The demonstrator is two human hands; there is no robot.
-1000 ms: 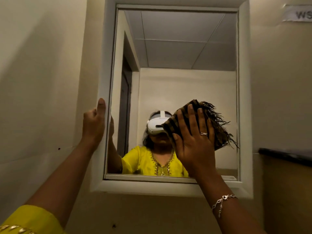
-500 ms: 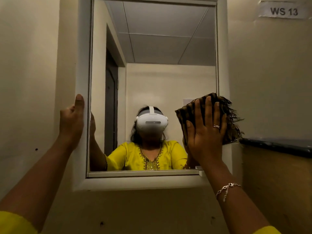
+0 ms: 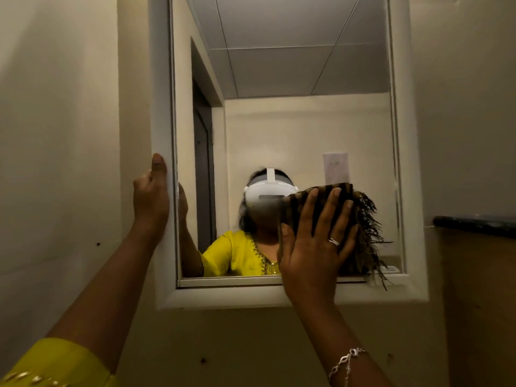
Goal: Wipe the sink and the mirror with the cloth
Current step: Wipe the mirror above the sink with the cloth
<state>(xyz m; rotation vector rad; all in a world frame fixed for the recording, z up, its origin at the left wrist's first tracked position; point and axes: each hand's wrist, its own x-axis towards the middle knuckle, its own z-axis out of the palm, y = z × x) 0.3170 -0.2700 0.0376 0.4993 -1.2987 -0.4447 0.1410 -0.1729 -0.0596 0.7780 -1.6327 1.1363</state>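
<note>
**A:** Where is the cloth?

**B:** The striped, fringed cloth (image 3: pixel 361 233) lies flat against the lower right part of the mirror (image 3: pixel 279 121). The right hand (image 3: pixel 310 252) covers it, and its fringe hangs over the bottom of the white frame (image 3: pixel 251 297).

**A:** Is that hand gripping it?

**B:** No. Its fingers (image 3: pixel 325 213) are straight and spread, with the palm pressing the cloth onto the glass. Nothing is curled round it.

**A:** And the other hand?

**B:** The left hand (image 3: pixel 149 202) holds the frame's left edge. The thumb (image 3: pixel 159 169) lies up the front face and the other fingers are curled at the outer side. I judge that it is steadying the mirror.

**A:** How far along is the job?

**B:** The mirror step is under way, I'd say. The cloth is low on the glass, and most of the pane above and to its left is uncovered. The glass looks fairly even, with no clear streak or wet band, so I cannot tell how much has already been wiped.

**A:** The sink?

**B:** It is not in view. Only a dark ledge (image 3: pixel 474 223) shows at the right. Whether the sink is done or yet to do, these views do not say.

**A:** So what is left?

**B:** Probably the rest of the pane, and possibly the sink below.
</note>
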